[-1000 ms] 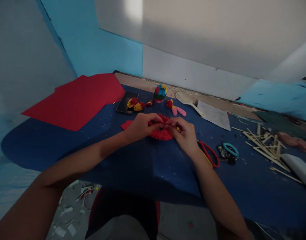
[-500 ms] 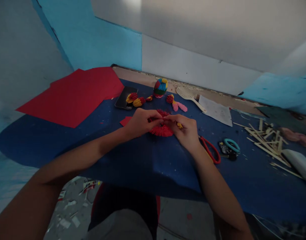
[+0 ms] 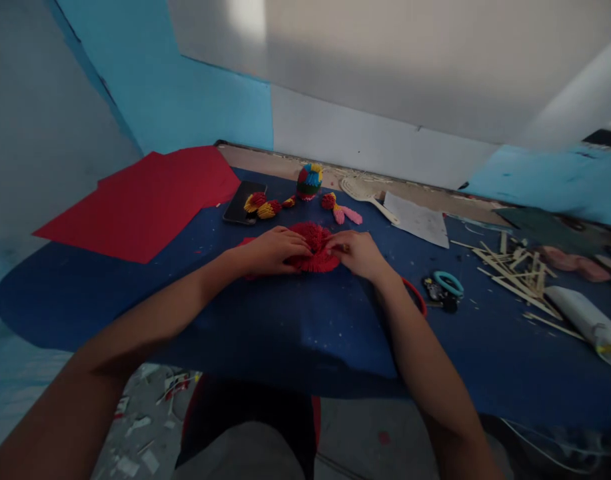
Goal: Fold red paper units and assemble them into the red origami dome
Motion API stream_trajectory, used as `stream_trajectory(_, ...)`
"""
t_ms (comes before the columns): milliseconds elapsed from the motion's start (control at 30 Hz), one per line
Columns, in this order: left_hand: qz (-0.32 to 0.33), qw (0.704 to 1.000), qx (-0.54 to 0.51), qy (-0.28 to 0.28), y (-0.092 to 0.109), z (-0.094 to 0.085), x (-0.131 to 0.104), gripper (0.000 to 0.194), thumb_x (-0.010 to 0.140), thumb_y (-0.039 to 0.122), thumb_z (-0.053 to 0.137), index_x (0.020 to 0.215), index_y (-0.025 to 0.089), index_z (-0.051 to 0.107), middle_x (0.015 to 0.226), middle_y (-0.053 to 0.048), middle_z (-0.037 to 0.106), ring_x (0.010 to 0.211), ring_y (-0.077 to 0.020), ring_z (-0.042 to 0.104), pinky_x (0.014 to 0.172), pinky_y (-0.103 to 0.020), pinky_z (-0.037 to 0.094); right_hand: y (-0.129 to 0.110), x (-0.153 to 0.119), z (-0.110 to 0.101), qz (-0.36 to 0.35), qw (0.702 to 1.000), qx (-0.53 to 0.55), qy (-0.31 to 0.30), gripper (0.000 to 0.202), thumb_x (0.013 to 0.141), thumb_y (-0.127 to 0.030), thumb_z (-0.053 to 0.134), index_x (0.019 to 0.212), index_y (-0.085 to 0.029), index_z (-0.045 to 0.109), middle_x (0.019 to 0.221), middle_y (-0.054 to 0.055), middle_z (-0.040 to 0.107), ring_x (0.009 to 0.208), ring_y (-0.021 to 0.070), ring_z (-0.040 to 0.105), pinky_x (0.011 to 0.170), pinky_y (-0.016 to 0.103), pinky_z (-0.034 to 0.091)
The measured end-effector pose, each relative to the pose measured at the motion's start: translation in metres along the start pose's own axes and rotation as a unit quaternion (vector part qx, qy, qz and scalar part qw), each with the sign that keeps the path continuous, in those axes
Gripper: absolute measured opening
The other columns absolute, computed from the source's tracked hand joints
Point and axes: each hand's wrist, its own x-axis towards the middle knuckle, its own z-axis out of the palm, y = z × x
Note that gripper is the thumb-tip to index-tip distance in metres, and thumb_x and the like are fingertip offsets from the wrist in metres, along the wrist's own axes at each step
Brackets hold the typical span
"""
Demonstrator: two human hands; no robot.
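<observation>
Left hand and right hand have parted since the earlier frame, when their fingertips met over the middle of the red spiky ring. We now find them at opposite sides of it. Ring lies flat on the blue tabletop, front and centre, made of tightly packed points.

Left: fingers on the ring's side, thumb a little apart at the near edge. Right: bent fingers at the other side, a small yellow bit showing among them; whether they are clamped on anything, we cannot tell.

Just beyond we log red-and-yellow pieces, one overlapping a black phone; a multicoloured ball; a red-yellow-pink piece. Farther left, large red sheets.

Right of these, a cream slotted utensil beside a pale sheet, its marks too faint for us to read. Beside the right forearm, a red handle, partly hidden; then a teal loop with keys, loose pale sticks and a white packet, print unreadable.
</observation>
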Motion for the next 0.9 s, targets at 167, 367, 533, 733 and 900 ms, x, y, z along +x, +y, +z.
stream_trajectory(167, 0.017, 1.000, 0.004, 0.015, 0.002, 0.001, 0.000, 0.036, 0.086, 0.022, 0.060, 0.122, 0.019, 0.063, 0.127, -0.009, 0.065, 0.122, -0.0236, 0.057, 0.101, -0.036, 0.040, -0.002, 0.003, -0.003, 0.025, 0.993, 0.072, 0.086, 0.018, 0.079, -0.013, 0.057, 0.081, -0.019, 0.074, 0.089, 0.006, 0.077, 0.084, 0.0210, 0.070, 0.083, 0.036, 0.050)
stream_trajectory(367, -0.125, 0.968, -0.112, 0.184, -0.004, -0.013, -0.001, 0.031, 0.088, 0.031, 0.053, 0.112, 0.016, 0.065, 0.102, -0.007, 0.071, 0.089, -0.0182, 0.066, 0.079, -0.028, 0.048, -0.005, -0.014, -0.041, 0.027, 0.912, 0.399, 0.085, 0.008, 0.073, -0.029, 0.072, 0.077, -0.022, 0.072, 0.079, 0.001, 0.071, 0.075, 0.0144, 0.065, 0.077, 0.031, 0.052)
stream_trajectory(533, -0.189, 0.910, -0.210, 0.303, -0.016, -0.015, 0.002, 0.034, 0.086, 0.039, 0.051, 0.102, 0.012, 0.065, 0.089, -0.005, 0.069, 0.080, -0.0156, 0.062, 0.072, -0.025, 0.047, -0.005, -0.016, -0.041, 0.039, 0.914, 0.375, -0.151, 0.014, 0.073, -0.031, 0.072, 0.081, -0.019, 0.073, 0.082, 0.002, 0.072, 0.066, 0.0124, 0.064, 0.061, 0.025, 0.050)
stream_trajectory(733, -0.216, 0.895, -0.209, 0.329, -0.014, -0.022, -0.001, 0.031, 0.087, 0.039, 0.052, 0.103, 0.016, 0.066, 0.093, -0.003, 0.070, 0.086, -0.0157, 0.063, 0.077, -0.025, 0.048, -0.007, -0.011, -0.028, 0.017, 0.932, 0.332, -0.146, 0.014, 0.078, -0.032, 0.066, 0.082, -0.019, 0.071, 0.081, 0.002, 0.073, 0.072, 0.0133, 0.065, 0.067, 0.025, 0.051)
stream_trajectory(900, -0.164, 0.923, -0.218, 0.272, 0.002, -0.044, -0.008, 0.036, 0.087, 0.036, 0.055, 0.114, 0.016, 0.066, 0.108, -0.005, 0.070, 0.096, -0.0179, 0.063, 0.088, -0.028, 0.048, -0.023, -0.015, -0.039, 0.029, 0.909, 0.417, 0.003, 0.022, 0.075, -0.031, 0.072, 0.095, -0.023, 0.066, 0.076, -0.002, 0.070, 0.063, 0.0105, 0.062, 0.059, 0.023, 0.048)
